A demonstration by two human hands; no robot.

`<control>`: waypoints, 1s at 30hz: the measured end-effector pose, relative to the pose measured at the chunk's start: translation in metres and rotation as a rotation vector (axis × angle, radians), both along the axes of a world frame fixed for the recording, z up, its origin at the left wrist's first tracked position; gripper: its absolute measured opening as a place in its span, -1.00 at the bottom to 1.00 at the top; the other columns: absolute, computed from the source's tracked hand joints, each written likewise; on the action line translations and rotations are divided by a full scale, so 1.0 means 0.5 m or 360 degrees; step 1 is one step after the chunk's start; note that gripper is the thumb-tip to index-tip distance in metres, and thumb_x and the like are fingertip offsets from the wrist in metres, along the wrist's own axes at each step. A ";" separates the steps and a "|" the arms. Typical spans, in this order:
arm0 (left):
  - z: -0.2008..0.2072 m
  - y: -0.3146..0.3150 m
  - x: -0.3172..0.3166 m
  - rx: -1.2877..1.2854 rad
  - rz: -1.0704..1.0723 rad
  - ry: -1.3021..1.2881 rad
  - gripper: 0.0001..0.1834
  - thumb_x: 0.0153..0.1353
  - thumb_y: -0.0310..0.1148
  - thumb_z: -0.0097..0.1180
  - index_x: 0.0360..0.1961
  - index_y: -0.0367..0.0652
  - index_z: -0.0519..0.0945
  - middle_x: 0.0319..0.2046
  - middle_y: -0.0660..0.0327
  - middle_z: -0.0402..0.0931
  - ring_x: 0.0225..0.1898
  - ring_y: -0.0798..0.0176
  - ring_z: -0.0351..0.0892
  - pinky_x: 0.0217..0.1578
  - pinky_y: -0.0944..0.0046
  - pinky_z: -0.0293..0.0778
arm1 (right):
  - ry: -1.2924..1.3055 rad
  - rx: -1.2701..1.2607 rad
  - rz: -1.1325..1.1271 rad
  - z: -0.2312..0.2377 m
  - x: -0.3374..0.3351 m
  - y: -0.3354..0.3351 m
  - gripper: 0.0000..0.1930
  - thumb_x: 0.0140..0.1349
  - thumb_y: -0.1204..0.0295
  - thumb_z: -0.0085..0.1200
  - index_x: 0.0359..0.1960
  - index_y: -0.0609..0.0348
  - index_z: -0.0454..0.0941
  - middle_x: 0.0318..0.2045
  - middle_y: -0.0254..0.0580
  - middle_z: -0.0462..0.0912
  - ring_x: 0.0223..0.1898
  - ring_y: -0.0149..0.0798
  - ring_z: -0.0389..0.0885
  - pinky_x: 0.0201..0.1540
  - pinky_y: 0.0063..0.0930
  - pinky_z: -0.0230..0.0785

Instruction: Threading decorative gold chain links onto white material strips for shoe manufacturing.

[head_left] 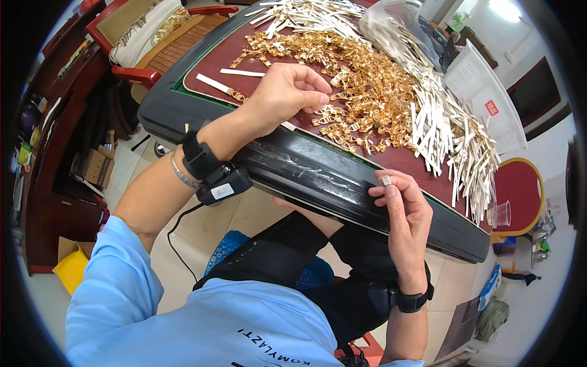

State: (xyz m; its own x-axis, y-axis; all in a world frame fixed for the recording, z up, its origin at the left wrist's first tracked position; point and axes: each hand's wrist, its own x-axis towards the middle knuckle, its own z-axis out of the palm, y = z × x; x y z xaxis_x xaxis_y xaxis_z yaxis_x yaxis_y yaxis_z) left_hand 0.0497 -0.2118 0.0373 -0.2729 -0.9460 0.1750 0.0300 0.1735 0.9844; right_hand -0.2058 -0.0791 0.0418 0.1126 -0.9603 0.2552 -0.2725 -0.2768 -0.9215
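Over the near edge of a heap of gold metal buckles (373, 98), my left hand (284, 95) has its fingers curled and thumb close to the forefinger; anything pinched there is too small to make out. My right hand (405, 211) is raised above the table's dark padded rim. Between its thumb and forefinger is a narrow whitish strip (386, 180), of which only a short end shows. Left of my left hand lies a white strip with a gold buckle on its end (235, 93). A second white strip (241, 72) is partly hidden behind that hand.
Loose white strips (434, 137) lie thickly along the table's right side, more at its far end. A clear plastic bag (391, 24) and a white plastic crate (483, 92) stand beyond them. A clear cup (499, 214) is at the right corner; a red-armed chair (165, 49) stands far left.
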 end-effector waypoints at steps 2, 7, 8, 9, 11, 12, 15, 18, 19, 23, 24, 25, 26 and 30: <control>0.003 0.003 -0.001 -0.0118 0.0053 -0.0076 -0.83 0.19 -0.51 0.24 -0.21 -0.34 0.61 -0.35 0.21 0.64 -0.36 0.47 0.59 -0.30 0.45 0.53 | -0.0013 0.0000 0.0013 0.007 0.006 -0.004 -0.80 0.43 0.43 -0.06 -0.18 0.34 0.56 -0.07 -0.18 0.58 -0.19 -0.45 0.56 -0.16 -0.58 0.41; 0.022 0.028 0.000 -0.0471 0.0015 -0.0671 -0.87 0.12 -0.53 0.27 -0.28 -0.30 0.65 -0.38 0.23 0.62 -0.39 0.42 0.58 -0.33 0.39 0.51 | -0.0019 -0.0002 0.0008 0.008 0.012 -0.008 -0.79 0.43 0.43 -0.05 -0.18 0.34 0.56 -0.09 -0.19 0.58 -0.20 -0.47 0.55 -0.16 -0.58 0.41; 0.019 0.031 0.003 -0.0632 0.0006 -0.0840 -0.87 0.09 -0.53 0.26 -0.30 -0.30 0.66 -0.38 0.21 0.60 -0.39 0.38 0.58 -0.33 0.36 0.51 | -0.0019 -0.0003 0.0017 0.007 0.013 -0.009 -0.79 0.43 0.43 -0.05 -0.18 0.34 0.56 -0.09 -0.19 0.58 -0.20 -0.47 0.55 -0.16 -0.58 0.41; 0.015 0.032 0.006 -0.0793 -0.0004 -0.1009 -0.87 0.06 -0.54 0.26 -0.32 -0.30 0.67 -0.39 0.19 0.58 -0.40 0.33 0.58 -0.34 0.33 0.51 | 0.0000 0.0000 0.0020 0.003 0.011 -0.010 -0.79 0.43 0.43 -0.05 -0.18 0.34 0.56 -0.09 -0.19 0.58 -0.21 -0.47 0.54 -0.16 -0.58 0.41; -0.005 0.021 0.009 -0.0940 0.0030 -0.1131 -0.86 0.05 -0.54 0.24 -0.32 -0.32 0.66 -0.39 0.11 0.54 -0.38 0.23 0.58 -0.34 0.28 0.50 | 0.0020 0.0002 0.0027 0.002 0.012 -0.010 -0.79 0.43 0.43 -0.05 -0.18 0.34 0.57 -0.09 -0.19 0.58 -0.21 -0.48 0.53 -0.17 -0.59 0.41; -0.009 0.017 0.008 -0.1008 0.0034 -0.1154 -0.88 0.05 -0.54 0.23 -0.34 -0.32 0.66 -0.39 0.11 0.55 -0.39 0.21 0.58 -0.34 0.28 0.50 | 0.0018 0.0020 0.0023 0.003 0.013 -0.009 -0.79 0.43 0.43 -0.05 -0.19 0.34 0.57 -0.09 -0.19 0.58 -0.21 -0.49 0.52 -0.16 -0.59 0.41; -0.008 0.012 0.008 -0.0989 0.0035 -0.1128 -0.90 0.06 -0.53 0.23 -0.36 -0.32 0.66 -0.41 0.11 0.56 -0.40 0.22 0.57 -0.35 0.27 0.50 | -0.0010 0.0038 0.0015 0.003 0.016 -0.009 -0.79 0.43 0.42 -0.05 -0.20 0.34 0.57 -0.10 -0.19 0.58 -0.21 -0.48 0.52 -0.16 -0.59 0.41; 0.000 0.009 0.009 -0.0857 0.0055 -0.1039 -0.89 0.04 -0.50 0.21 -0.39 -0.31 0.67 -0.45 0.05 0.59 -0.40 0.12 0.61 -0.33 0.21 0.52 | -0.0016 0.0018 0.0020 0.004 0.014 -0.011 -0.79 0.43 0.42 -0.05 -0.20 0.34 0.57 -0.10 -0.18 0.58 -0.21 -0.48 0.52 -0.16 -0.60 0.41; 0.003 0.009 0.009 -0.0811 0.0076 -0.0997 -0.87 0.00 -0.48 0.19 -0.41 -0.30 0.68 -0.47 -0.01 0.62 -0.39 0.02 0.65 -0.29 0.15 0.54 | 0.0005 -0.0002 0.0027 0.004 0.013 -0.011 -0.79 0.43 0.43 -0.04 -0.20 0.34 0.57 -0.10 -0.18 0.58 -0.21 -0.48 0.52 -0.16 -0.60 0.41; 0.005 0.012 0.010 -0.0754 0.0166 -0.0929 -0.89 0.12 -0.49 0.23 -0.39 -0.35 0.64 -0.51 0.19 0.56 -0.51 0.41 0.50 -0.42 0.38 0.45 | 0.0005 0.0027 0.0021 0.005 0.015 -0.007 -0.79 0.43 0.43 -0.04 -0.19 0.34 0.57 -0.10 -0.18 0.58 -0.20 -0.48 0.52 -0.16 -0.60 0.42; 0.009 0.010 0.012 -0.0717 0.0203 -0.0815 -0.88 0.14 -0.47 0.22 -0.39 -0.35 0.63 -0.51 0.23 0.56 -0.52 0.44 0.49 -0.42 0.40 0.44 | 0.0003 0.0017 0.0022 0.004 0.014 -0.007 -0.79 0.43 0.42 -0.05 -0.19 0.34 0.57 -0.09 -0.18 0.57 -0.20 -0.48 0.52 -0.16 -0.61 0.41; 0.011 0.008 0.015 -0.0680 0.0240 -0.0701 -0.86 0.17 -0.45 0.21 -0.38 -0.36 0.63 -0.52 0.26 0.56 -0.52 0.47 0.48 -0.42 0.41 0.44 | 0.0002 0.0008 0.0023 0.003 0.014 -0.006 -0.79 0.44 0.42 -0.05 -0.19 0.34 0.57 -0.08 -0.18 0.57 -0.20 -0.49 0.52 -0.16 -0.62 0.41; 0.017 0.003 0.017 -0.0597 0.0196 -0.0581 -0.85 0.19 -0.42 0.21 -0.37 -0.33 0.64 -0.51 0.29 0.59 -0.50 0.49 0.50 -0.45 0.44 0.41 | 0.0002 0.0006 0.0025 0.005 0.015 -0.006 -0.79 0.44 0.42 -0.05 -0.19 0.34 0.57 -0.08 -0.18 0.57 -0.20 -0.49 0.52 -0.16 -0.62 0.41; 0.044 0.047 0.011 0.0009 -0.0081 -0.0133 -0.89 0.14 -0.43 0.24 -0.38 -0.26 0.65 -0.49 0.29 0.60 -0.49 0.51 0.51 -0.49 0.50 0.37 | 0.0177 -0.0216 0.0007 0.030 0.023 0.002 -0.86 0.35 0.49 0.02 -0.22 0.30 0.60 0.02 -0.03 0.54 -0.06 -0.25 0.55 0.03 -0.41 0.39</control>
